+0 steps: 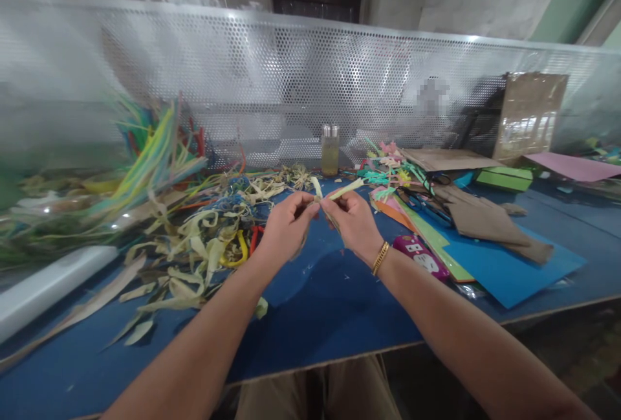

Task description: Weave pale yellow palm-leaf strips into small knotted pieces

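Both of my hands meet above the blue table (315, 316), fingers pinched together. My left hand (286, 226) grips one end of a pale yellow leaf strip (345, 188). My right hand (354, 221), with a gold bracelet at the wrist, pinches the same strip, whose free end sticks up and to the right. A short pale tip (316, 186) rises between the two thumbs. Left of my hands lies a heap of dried pale leaf strips (194, 258) mixed with coloured ones.
A small glass bottle of yellowish liquid (330, 150) stands at the back. Coloured paper sheets (509, 265), brown paper (485, 219), scissors (422, 200) and a pink packet (421, 255) lie right. A perforated metal screen (301, 83) backs the table. A cardboard box (528, 116) stands far right.
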Tool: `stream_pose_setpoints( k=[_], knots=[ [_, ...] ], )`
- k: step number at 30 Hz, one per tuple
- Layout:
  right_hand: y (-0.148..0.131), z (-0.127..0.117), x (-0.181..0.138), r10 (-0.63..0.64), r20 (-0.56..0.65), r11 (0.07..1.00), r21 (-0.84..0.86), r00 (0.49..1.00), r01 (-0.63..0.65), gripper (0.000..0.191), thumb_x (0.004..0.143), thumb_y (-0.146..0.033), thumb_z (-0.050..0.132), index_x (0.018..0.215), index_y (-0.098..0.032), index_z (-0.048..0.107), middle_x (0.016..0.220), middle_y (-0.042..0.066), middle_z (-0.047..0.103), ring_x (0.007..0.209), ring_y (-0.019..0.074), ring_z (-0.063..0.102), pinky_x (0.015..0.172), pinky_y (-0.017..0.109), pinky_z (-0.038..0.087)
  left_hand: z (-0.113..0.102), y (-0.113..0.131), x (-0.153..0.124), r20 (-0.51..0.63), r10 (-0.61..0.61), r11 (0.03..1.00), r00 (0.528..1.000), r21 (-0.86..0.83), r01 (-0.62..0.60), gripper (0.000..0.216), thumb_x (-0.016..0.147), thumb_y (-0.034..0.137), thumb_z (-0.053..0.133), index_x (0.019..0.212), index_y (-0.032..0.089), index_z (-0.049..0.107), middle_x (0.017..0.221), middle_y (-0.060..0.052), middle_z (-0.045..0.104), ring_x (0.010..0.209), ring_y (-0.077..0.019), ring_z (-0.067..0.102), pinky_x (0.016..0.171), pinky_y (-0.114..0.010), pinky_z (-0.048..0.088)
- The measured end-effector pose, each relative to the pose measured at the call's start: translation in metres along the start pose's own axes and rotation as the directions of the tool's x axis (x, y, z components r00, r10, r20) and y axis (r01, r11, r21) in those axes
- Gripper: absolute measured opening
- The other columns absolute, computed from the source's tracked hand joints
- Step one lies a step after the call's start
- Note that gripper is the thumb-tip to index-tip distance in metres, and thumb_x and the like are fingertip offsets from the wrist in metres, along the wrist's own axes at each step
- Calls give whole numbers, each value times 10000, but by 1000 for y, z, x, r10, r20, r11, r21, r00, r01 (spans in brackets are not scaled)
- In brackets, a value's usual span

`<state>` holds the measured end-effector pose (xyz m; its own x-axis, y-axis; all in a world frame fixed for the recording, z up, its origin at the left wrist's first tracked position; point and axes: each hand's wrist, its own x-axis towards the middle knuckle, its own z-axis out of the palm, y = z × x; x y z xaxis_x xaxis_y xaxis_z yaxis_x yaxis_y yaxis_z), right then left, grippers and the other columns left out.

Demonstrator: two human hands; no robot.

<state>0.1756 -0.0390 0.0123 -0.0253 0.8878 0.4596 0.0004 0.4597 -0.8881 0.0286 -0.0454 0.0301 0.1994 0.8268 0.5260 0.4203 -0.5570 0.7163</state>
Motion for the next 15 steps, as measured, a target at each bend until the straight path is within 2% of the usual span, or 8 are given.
stream_pose_setpoints(
  k=[3, 8, 12, 15],
  knots=[
    [-3, 1, -1, -5, 26, 1000, 13, 1000, 5, 159, 782, -335, 625, 785, -189, 562, 582, -36, 539, 492, 90, 473, 475, 229, 403, 2, 1, 0, -19, -71, 984, 997, -163, 67, 153, 824, 302, 572, 735, 179, 594, 667, 16, 567, 595, -114, 469, 580, -243, 356],
    [-6, 3, -3, 52, 7, 997, 52, 999, -52, 201, 708, -306, 693, 816, -193, 566, 613, -35, 566, 522, 94, 496, 481, 225, 395, 6, 1, 0, -18, -234, 884, 972, -420, 205, 158, 743, 301, 655, 677, 168, 601, 535, 52, 485, 465, -78, 342, 470, -234, 272],
    [-4, 6, -4, 169, 19, 978, 124, 985, -170, 215, 694, -324, 694, 803, -190, 566, 606, -41, 563, 515, 89, 490, 483, 222, 391, 7, -4, 3, -4, -322, 747, 947, -615, 251, 147, 667, 259, 711, 652, 162, 602, 528, 50, 508, 447, -63, 365, 453, -220, 270],
    [1, 8, -6, 200, -9, 978, 69, 980, -199, 207, 720, -325, 672, 832, -195, 556, 684, -17, 611, 585, 112, 562, 542, 242, 443, 6, -9, 4, 26, -397, 637, 917, -712, 296, 157, 657, 249, 705, 620, 163, 579, 515, 43, 495, 436, -64, 384, 441, -218, 275]
  ],
)
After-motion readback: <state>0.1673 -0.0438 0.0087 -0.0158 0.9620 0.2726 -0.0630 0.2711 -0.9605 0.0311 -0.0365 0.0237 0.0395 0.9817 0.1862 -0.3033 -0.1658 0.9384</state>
